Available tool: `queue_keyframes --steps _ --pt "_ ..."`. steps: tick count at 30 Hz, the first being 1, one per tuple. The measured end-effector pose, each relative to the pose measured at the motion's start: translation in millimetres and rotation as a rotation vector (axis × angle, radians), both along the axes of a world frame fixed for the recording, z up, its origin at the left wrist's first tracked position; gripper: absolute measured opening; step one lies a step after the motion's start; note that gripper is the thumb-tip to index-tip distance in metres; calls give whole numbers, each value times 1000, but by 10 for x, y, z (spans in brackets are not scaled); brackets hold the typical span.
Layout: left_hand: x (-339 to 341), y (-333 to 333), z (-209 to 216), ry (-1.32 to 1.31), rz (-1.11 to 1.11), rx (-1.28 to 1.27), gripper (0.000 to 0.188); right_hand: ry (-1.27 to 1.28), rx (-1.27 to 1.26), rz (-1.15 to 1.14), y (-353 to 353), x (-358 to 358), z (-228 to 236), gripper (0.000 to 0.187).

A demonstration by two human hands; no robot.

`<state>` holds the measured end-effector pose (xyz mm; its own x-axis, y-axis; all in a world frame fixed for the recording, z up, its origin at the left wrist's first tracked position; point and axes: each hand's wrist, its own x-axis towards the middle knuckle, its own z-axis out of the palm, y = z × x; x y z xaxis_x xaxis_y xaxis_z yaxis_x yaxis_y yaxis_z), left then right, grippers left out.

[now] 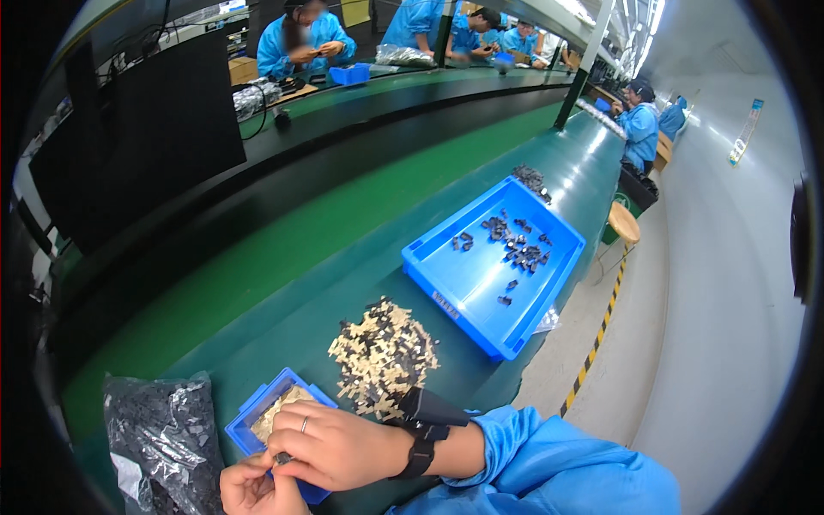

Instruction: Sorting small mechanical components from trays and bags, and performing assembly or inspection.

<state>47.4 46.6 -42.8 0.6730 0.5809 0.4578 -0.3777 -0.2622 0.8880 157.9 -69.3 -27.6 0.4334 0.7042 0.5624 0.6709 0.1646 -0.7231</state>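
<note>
Close together at the bottom of the view, my left hand (257,491) and my right hand (339,442) pinch a small dark part (282,458) between their fingertips. Its exact kind is too small to make out. Both hands are over a small blue bin (243,433), which holds tan pieces (287,402) and is partly covered by my right hand. Just beyond my right wrist lies a loose pile of small tan and black pieces (382,356). A clear plastic bag of dark parts (163,438) lies left of the bin.
A large blue tray (463,287) with several small black parts stands on the green table (343,283), a grey heap (531,182) behind it. A dark conveyor belt (343,159) runs beyond. Co-workers in blue (642,129) sit further off. A round stool (624,221) stands right.
</note>
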Motion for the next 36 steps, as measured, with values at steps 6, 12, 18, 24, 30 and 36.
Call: queue_keyframes --steps 6,12,18,24,30,36 --pt "185 28 -111 -44 90 30 39 103 11 121 -112 227 -16 17" --pt "113 327 -45 3 125 -46 43 1227 1217 312 -534 774 256 45" --pt "137 324 15 1 123 -50 16 1248 1254 363 -745 985 85 51" --pt "139 328 25 66 186 54 9 613 -9 -406 -633 804 177 13" --pt "115 359 -5 115 150 200 7 -26 -717 -688 -618 870 -26 16" --pt "157 310 6 126 190 119 7 -104 -890 -714 -507 840 -138 7"
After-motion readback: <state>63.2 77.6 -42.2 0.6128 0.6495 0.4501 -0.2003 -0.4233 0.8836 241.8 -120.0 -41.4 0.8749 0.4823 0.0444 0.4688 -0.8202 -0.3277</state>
